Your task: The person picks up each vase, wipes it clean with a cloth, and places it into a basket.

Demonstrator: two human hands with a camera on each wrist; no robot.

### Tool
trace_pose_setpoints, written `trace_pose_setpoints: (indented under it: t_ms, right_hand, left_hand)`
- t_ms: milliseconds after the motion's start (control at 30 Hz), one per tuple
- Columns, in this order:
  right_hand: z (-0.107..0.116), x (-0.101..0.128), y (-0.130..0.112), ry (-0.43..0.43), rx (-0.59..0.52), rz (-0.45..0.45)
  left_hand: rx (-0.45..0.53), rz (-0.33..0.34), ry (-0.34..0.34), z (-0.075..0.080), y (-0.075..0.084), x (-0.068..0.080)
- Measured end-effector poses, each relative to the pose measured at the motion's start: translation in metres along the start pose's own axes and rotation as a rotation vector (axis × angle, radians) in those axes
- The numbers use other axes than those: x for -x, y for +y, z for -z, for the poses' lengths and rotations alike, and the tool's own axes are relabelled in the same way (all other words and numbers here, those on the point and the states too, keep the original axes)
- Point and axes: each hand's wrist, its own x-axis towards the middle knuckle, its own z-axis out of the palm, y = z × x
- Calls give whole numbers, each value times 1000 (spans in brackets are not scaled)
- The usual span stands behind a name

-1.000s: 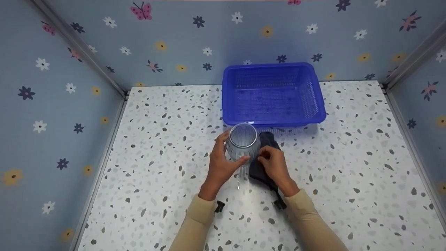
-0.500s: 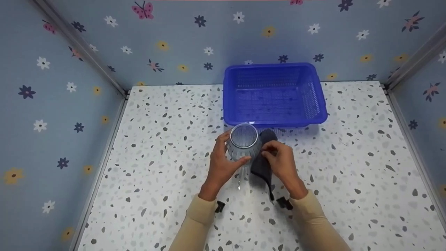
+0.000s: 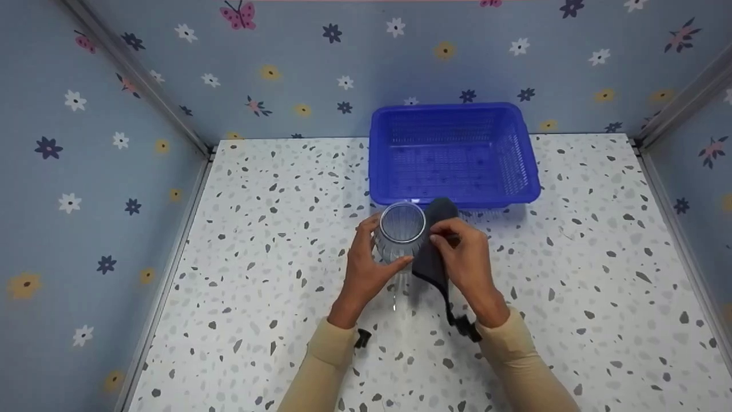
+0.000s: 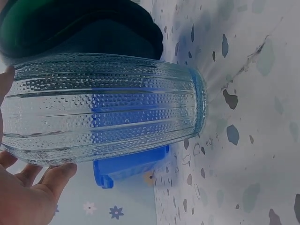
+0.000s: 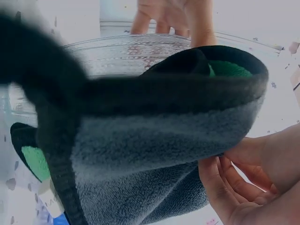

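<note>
Lifted higher against the ribbed clear glass jar (image 3: 402, 237), the dark grey fleece cloth (image 3: 436, 252) sits pinched in the right hand (image 3: 466, 263), touching the jar's right side. The left hand (image 3: 366, 266) wraps the upright jar on the speckled white tabletop (image 3: 274, 229), before the blue plastic basket (image 3: 454, 154).

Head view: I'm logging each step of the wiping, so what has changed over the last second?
The right hand lifted the dark cloth off the counter and up against the glass jar. The left hand kept gripping the jar; the blue basket stayed put.
</note>
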Motion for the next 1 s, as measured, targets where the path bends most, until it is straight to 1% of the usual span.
trace_pose_setpoints:
  t_ms: [200,400,633,833,1000]
  right_hand:
    - [0,0,1,8,18,-3]
    - [-3,4,11,15,27,0]
    - [-9,10,33,-25,15,-32]
    - [-22,14,56,-72,45,-76]
    - [-34,17,75,-107,100,-104]
  left_hand:
    - [-2,-1,2,-2,0,-1]
    - [2,0,5,-2,-1,-1]
    - [-1,-16,4,-1,-1,-1]
    - [-9,-13,2,0,-1,-1]
    - [0,-13,9,-2,-1,-1]
